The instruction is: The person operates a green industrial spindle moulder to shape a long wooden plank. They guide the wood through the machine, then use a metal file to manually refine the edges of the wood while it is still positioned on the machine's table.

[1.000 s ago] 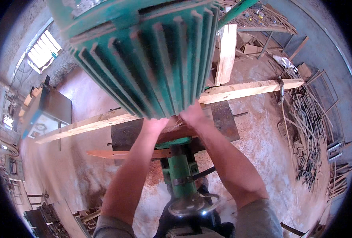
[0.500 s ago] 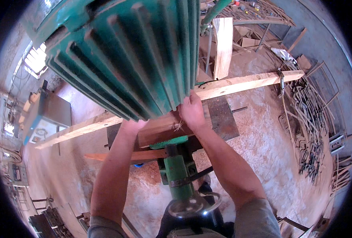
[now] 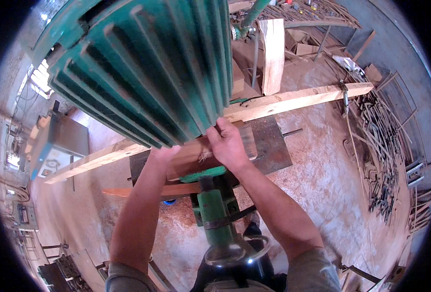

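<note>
A reddish-brown wooden block [image 3: 188, 155] lies on a dark metal machine table [image 3: 272, 141], below a large green ribbed machine housing [image 3: 152, 73]. A green clamp pad [image 3: 203, 174] stands against the block's near side. My left hand [image 3: 166, 153] is at the block's left end; the housing hides its fingers. At the right part of the block is my right hand [image 3: 227, 145], its fingers bent and closed; their tips are partly hidden, and what they hold I cannot make out. Pale wood splinters [image 3: 204, 155] lie on the block beside it.
A long pale beam [image 3: 298, 101] crosses behind the table, with a metal clamp [image 3: 344, 100] at its right. In front of me are a green clamp post [image 3: 214, 209] and a handwheel [image 3: 232, 253]. Many metal clamps [image 3: 383, 170] lie at the right.
My right hand has shifted left and nearer to me along the block, and more of it shows. The left hand stays at the left end. The housing sits slightly further left in view.
</note>
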The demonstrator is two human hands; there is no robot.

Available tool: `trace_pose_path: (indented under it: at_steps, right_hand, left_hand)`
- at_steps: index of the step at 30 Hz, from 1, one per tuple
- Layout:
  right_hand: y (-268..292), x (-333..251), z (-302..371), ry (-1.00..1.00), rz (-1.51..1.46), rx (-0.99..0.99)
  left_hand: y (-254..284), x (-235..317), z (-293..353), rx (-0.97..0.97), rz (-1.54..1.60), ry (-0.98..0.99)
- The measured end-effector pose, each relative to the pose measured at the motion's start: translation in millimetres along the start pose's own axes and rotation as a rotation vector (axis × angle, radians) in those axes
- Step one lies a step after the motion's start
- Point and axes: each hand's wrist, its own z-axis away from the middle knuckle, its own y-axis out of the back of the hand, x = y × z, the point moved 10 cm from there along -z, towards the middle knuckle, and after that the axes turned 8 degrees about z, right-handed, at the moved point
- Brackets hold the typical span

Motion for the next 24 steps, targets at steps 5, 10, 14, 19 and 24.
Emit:
trace_pose_path:
  at_steps: [5, 10, 14, 19, 24]
  right_hand:
    - [0.8, -5.5, -0.3, 0.077, 0.071, -0.023]
    - [2.7, -16.0, -3.6, 0.180, 0.260, -0.042]
    - [-14.8, 10.6, -3.9, 0.029, -0.013, -0.104]
    - [-12.1, 7.4, -5.1, 0.095, 0.142, 0.010]
    - [-19.4, 6.0, -9.2, 0.137, 0.260, 0.047]
  left_hand:
    - [19.6, 24.7, -10.1, 0.059, -0.150, -0.107]
    - [27.8, 27.8, -21.1, 0.033, 0.023, -0.085]
    - [28.7, 27.7, -11.2, 0.126, -0.077, -0.133]
    - [11.6, -0.6, -12.0, -0.134, 0.416, 0.197]
    - [-7.9, -1.5, -7.3, -0.154, 0.577, 0.335]
